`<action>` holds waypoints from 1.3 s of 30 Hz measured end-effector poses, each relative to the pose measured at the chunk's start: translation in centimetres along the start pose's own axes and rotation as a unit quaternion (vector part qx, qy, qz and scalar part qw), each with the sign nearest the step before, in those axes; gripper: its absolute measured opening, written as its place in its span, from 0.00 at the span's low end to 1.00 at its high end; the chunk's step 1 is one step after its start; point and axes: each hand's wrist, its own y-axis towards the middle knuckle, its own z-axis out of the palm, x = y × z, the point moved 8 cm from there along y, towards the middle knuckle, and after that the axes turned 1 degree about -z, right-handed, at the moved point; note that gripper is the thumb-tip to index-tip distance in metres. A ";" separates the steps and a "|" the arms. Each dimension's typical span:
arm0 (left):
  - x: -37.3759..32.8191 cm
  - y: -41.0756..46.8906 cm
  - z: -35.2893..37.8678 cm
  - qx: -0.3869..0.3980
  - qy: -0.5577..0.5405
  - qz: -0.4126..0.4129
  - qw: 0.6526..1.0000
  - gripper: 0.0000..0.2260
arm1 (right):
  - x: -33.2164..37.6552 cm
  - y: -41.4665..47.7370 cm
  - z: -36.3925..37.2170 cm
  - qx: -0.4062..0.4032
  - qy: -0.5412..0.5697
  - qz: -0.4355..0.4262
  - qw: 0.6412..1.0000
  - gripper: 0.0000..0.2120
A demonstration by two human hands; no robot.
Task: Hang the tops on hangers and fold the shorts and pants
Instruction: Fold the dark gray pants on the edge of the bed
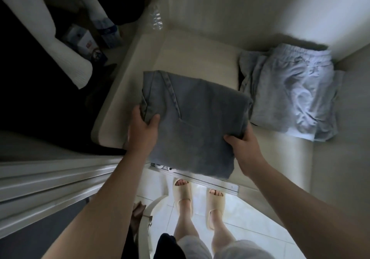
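Observation:
A folded pair of grey-blue jeans (pixel 192 116) lies partly on a cream wardrobe shelf (pixel 192 56), its near edge hanging over the shelf front. My left hand (pixel 143 130) grips the jeans' left edge, thumb on top. My right hand (pixel 243 144) grips the right near corner, thumb on top and fingers underneath. To the right, folded pale grey shorts (pixel 290 90) with an elastic waistband rest on the same shelf, touching the jeans' right side.
A white ribbed garment (pixel 60 56) hangs in the dark compartment at left, above boxes and a packet (pixel 109 32). A sliding-door track (pixel 200 178) runs along the shelf front. My feet in beige slides (pixel 198 200) stand on white tiles below.

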 end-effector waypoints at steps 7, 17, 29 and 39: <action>-1.0 2.5 3.1 0.045 0.130 -0.026 0.990 0.20 | 0.1 2.6 0.7 0.010 -0.105 0.026 0.994 0.30; -0.6 -2.2 2.3 0.006 0.312 0.111 0.944 0.32 | 1.2 -0.2 -0.6 -0.025 -0.368 -0.142 0.919 0.52; 4.7 -9.2 4.1 0.152 0.413 0.202 0.875 0.36 | -4.9 -6.8 5.7 0.131 -0.632 -0.267 0.716 0.42; 1.4 -2.5 7.2 0.154 0.427 0.243 0.857 0.39 | -1.8 -0.5 6.0 0.080 -0.617 -0.264 0.737 0.42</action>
